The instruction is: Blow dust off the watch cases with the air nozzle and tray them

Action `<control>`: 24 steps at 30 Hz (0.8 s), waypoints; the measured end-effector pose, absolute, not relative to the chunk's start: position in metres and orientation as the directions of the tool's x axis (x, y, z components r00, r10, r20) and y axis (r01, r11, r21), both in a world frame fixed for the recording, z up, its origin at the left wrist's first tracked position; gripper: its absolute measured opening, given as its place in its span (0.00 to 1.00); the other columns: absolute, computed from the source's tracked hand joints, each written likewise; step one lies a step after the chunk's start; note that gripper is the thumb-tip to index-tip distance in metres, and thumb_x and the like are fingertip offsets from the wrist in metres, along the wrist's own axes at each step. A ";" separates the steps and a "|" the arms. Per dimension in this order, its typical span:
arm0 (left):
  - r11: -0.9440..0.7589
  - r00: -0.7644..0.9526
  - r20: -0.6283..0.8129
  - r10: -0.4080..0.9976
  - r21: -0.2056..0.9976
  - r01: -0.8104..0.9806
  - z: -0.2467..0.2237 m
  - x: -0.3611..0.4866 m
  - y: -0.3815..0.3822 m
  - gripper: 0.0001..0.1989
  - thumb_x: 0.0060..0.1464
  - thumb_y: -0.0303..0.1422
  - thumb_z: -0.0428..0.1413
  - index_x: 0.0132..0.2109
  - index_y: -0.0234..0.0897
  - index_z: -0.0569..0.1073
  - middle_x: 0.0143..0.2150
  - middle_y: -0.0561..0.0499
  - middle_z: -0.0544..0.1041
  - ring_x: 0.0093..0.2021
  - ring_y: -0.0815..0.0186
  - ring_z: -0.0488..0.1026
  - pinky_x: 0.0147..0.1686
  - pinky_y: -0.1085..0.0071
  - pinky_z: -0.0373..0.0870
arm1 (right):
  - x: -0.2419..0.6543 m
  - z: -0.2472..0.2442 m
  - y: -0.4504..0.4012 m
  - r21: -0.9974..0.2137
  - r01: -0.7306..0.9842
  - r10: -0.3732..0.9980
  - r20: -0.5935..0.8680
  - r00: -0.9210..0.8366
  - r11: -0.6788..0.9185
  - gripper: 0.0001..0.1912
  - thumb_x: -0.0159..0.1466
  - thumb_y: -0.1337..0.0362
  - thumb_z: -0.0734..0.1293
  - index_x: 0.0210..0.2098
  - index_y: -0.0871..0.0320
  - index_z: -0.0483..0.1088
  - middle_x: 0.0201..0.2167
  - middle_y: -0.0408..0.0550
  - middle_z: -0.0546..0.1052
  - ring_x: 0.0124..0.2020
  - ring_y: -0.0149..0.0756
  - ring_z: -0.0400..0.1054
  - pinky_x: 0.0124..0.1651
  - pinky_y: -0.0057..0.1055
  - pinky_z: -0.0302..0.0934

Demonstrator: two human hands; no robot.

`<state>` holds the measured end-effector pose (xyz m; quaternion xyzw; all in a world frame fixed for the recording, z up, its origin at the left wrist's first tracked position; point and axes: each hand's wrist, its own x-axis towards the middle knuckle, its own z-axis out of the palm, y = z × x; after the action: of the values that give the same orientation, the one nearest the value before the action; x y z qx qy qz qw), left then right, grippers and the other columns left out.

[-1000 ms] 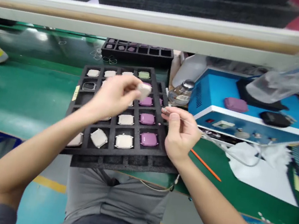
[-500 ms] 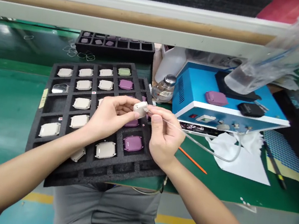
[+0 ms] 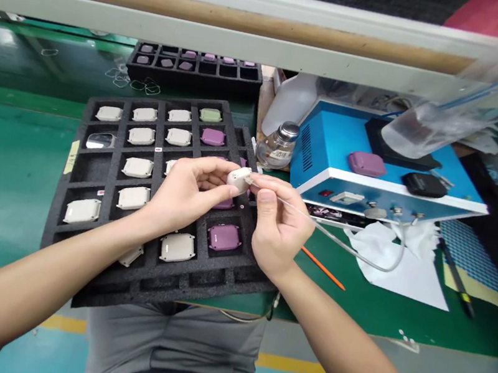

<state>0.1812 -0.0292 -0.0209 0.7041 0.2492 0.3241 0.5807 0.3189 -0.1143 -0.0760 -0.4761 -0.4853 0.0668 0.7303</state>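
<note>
My left hand [image 3: 191, 190] pinches a small cream watch case [image 3: 237, 178] between thumb and fingers, above a black foam tray [image 3: 110, 183]. My right hand [image 3: 278, 226] is closed around the end of a thin clear tube [image 3: 339, 242], whose tip meets the right side of the case. The exact tip is too small to make out. Below my hands the tray's compartments hold several cream cases [image 3: 138, 167], some purple ones [image 3: 224, 237] and a green one [image 3: 210, 115]. A clear cover [image 3: 100, 141] lies in one compartment at the left.
The tube runs to a blue control box [image 3: 331, 143] carrying a purple case [image 3: 367, 163], a black case [image 3: 425, 185] and a clear cylinder [image 3: 420, 135]. A glass bottle [image 3: 276, 147] stands left of it. Paper [image 3: 405, 274], an orange stick [image 3: 324, 268] and a pen [image 3: 456, 276] lie rightward.
The view has shifted slightly. Both hands keep their hold on the case and tube, and the case appears turned a little, tilting up at the right.
</note>
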 end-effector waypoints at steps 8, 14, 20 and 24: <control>-0.186 0.648 0.122 0.752 0.982 0.032 -0.018 0.181 -0.031 0.17 0.52 0.35 0.68 0.48 0.34 0.82 0.44 0.46 0.85 0.41 0.60 0.82 0.44 0.66 0.81 | 0.318 -0.074 -0.115 -0.756 0.362 0.552 0.648 0.525 0.545 0.08 0.72 0.64 0.66 0.44 0.53 0.78 0.42 0.49 0.82 0.47 0.40 0.78 0.49 0.40 0.77; -0.177 0.645 0.118 0.755 0.984 0.027 -0.018 0.181 -0.032 0.17 0.52 0.35 0.68 0.48 0.34 0.82 0.44 0.46 0.85 0.41 0.60 0.82 0.44 0.66 0.81 | 0.318 -0.074 -0.115 -0.760 0.387 0.558 0.648 0.519 0.522 0.09 0.72 0.61 0.65 0.44 0.53 0.78 0.42 0.49 0.82 0.46 0.41 0.78 0.49 0.42 0.77; -0.189 0.653 0.127 0.747 0.982 0.025 -0.018 0.181 -0.031 0.17 0.52 0.34 0.68 0.49 0.34 0.82 0.44 0.46 0.85 0.41 0.61 0.82 0.44 0.67 0.81 | 0.318 -0.074 -0.114 -0.756 0.394 0.553 0.652 0.518 0.523 0.08 0.72 0.62 0.65 0.44 0.53 0.78 0.42 0.49 0.82 0.46 0.40 0.78 0.49 0.42 0.77; -0.196 0.650 0.137 0.747 0.980 0.018 -0.018 0.181 -0.031 0.17 0.52 0.34 0.68 0.49 0.34 0.82 0.43 0.46 0.85 0.40 0.61 0.82 0.43 0.67 0.81 | 0.318 -0.074 -0.114 -0.748 0.376 0.550 0.660 0.511 0.547 0.08 0.72 0.64 0.66 0.44 0.53 0.78 0.42 0.49 0.81 0.46 0.40 0.78 0.48 0.40 0.77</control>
<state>0.1809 -0.0312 -0.0182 0.7050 0.2714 0.3181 0.5729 0.3184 -0.1138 -0.0744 -0.4722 -0.4906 0.0596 0.7299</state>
